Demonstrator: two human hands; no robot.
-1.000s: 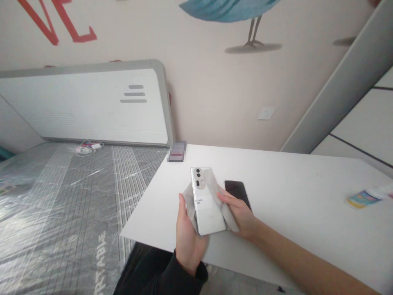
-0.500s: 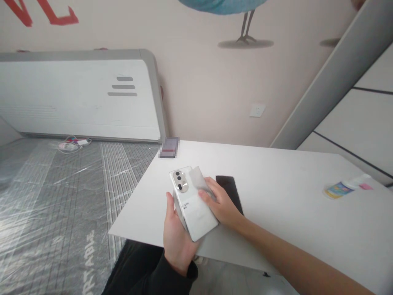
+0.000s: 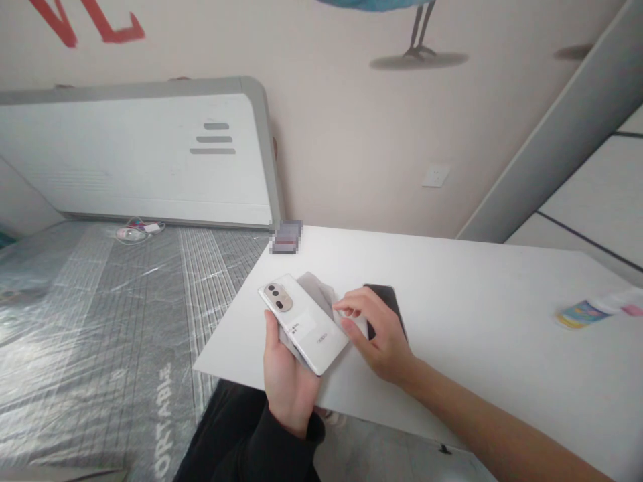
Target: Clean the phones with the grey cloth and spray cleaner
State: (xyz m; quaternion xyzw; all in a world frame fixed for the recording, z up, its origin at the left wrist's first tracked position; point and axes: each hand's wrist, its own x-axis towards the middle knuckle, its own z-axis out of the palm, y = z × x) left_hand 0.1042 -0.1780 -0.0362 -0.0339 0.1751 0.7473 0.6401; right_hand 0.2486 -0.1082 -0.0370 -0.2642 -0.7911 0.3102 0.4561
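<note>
The white phone [image 3: 303,322], camera side up over the table's [image 3: 477,314] near edge, could slip from the left hand's [image 3: 286,381] closed fingers since the right hand [image 3: 379,331], at its 3 o'clock, now pinches only the grey cloth [image 3: 321,294], no longer pressing its back as earlier.

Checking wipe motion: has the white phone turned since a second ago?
Yes. The white phone has rotated counterclockwise; its camera end now points away from the black phone lying on the table.
</note>
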